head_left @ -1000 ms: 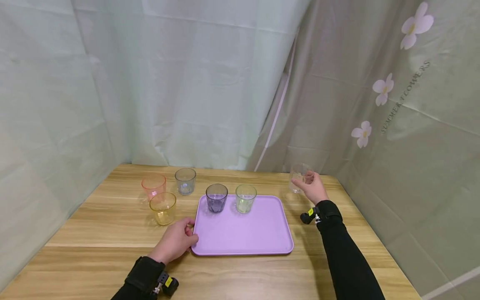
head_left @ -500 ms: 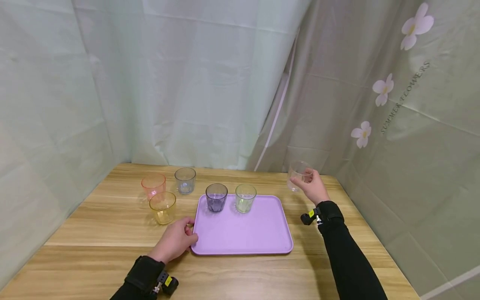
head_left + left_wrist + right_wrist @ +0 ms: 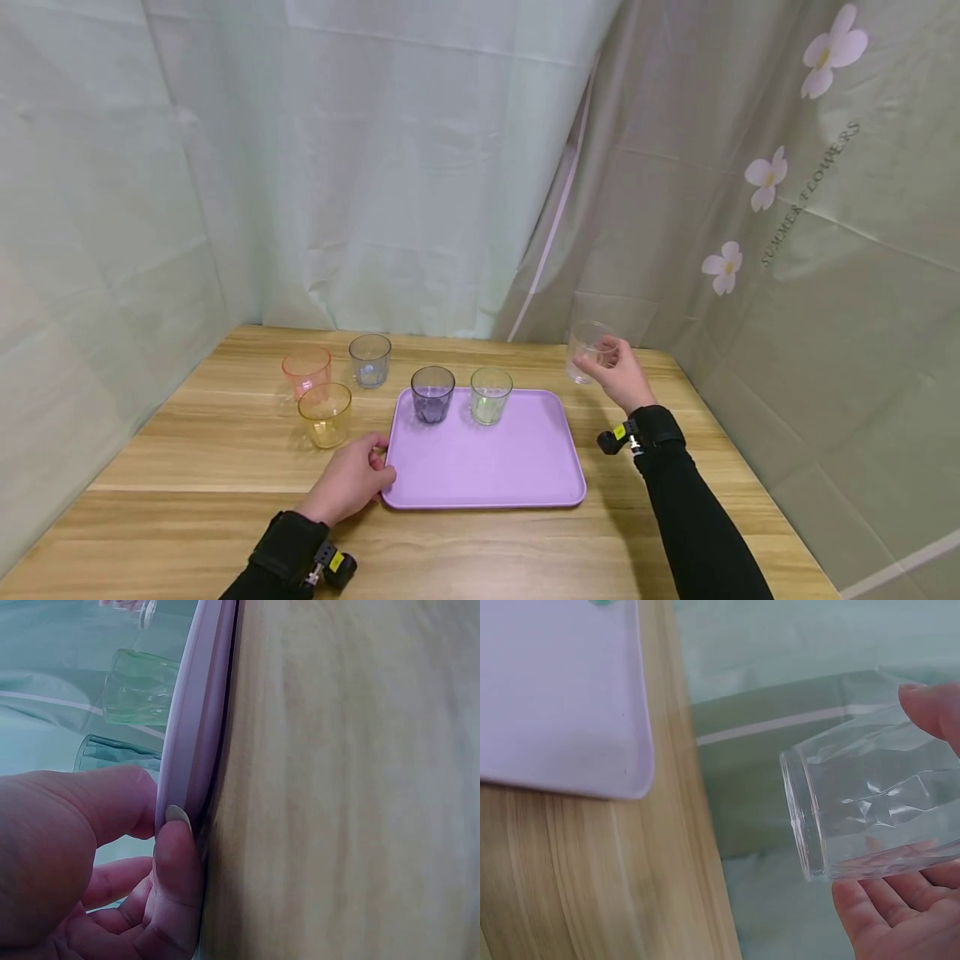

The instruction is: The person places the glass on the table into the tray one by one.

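Curled around a clear glass [image 3: 581,358], my right hand [image 3: 624,377] holds it upright beyond the tray's back right corner. In the right wrist view the glass [image 3: 877,799] sits between thumb and fingers, its base close to the camera's middle. My left hand [image 3: 347,481] pinches the left rim of the lilac tray [image 3: 487,479], thumb and a finger meeting at the edge in the left wrist view. On the tray's back part stand a dark purple glass [image 3: 432,404] and a pale green glass [image 3: 491,404], side by side.
Left of the tray stand an orange-pink glass [image 3: 307,371], a yellow glass [image 3: 326,421] and a blue-grey glass [image 3: 371,362]. The wooden table [image 3: 187,508] ends at hanging curtains [image 3: 412,167] behind and on both sides.
My right hand has carried the clear glass slightly up and to the left, toward the tray. The left hand, tray and other glasses stay in place.
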{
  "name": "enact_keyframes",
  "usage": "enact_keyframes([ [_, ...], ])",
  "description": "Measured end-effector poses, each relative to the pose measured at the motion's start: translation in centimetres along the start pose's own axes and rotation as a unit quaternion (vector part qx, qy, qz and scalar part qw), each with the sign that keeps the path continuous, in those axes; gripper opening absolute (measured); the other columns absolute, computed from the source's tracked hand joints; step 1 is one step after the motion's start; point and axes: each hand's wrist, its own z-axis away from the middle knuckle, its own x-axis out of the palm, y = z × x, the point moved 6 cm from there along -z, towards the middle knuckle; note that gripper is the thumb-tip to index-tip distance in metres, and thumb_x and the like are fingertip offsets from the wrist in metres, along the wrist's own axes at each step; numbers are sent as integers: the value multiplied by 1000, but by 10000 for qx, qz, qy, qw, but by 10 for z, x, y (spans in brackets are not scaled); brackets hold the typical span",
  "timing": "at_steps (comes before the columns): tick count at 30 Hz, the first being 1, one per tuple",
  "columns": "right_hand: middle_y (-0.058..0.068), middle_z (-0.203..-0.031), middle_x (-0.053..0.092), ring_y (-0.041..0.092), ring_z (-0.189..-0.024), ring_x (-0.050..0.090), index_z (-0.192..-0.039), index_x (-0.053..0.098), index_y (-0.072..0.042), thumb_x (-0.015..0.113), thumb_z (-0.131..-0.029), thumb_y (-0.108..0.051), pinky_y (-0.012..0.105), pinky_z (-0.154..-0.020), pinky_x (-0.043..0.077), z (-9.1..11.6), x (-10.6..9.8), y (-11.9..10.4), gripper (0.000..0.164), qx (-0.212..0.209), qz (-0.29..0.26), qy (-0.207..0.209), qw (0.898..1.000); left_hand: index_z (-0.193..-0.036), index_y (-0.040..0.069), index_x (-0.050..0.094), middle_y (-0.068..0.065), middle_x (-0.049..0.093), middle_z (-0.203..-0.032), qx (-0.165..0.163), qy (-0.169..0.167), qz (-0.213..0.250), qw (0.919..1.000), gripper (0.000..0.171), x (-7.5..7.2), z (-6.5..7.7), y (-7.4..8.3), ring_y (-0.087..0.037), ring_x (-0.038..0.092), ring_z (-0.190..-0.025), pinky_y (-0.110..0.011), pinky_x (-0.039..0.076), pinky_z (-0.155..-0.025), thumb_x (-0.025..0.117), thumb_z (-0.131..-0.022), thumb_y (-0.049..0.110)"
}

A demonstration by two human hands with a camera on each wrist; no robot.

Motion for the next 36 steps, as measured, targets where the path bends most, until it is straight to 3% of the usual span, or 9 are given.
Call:
enact_keyframes([
  [19, 20, -165, 45, 41, -148, 46, -167, 34, -6, 79, -101, -42, 58, -120, 43, 8, 14, -18, 88, -237, -195, -200, 9993, -140, -12, 59, -7, 59, -83, -55, -41, -34, 10000, 54, 0, -1, -1, -18, 60, -65, -29, 50, -59, 75, -90, 3],
  [36, 17, -156, 53, 36, -134, 54, -163, 39, -7, 81, -99, -40, 38, -97, 50, 9, 31, -15, 84, -291, -149, -350, 9989, -139, -12, 60, -7, 59, -82, -11, -16, -72, 10000, 53, 0, 0, 0, -18, 61, -63, -29, 50, -58, 75, -90, 2],
])
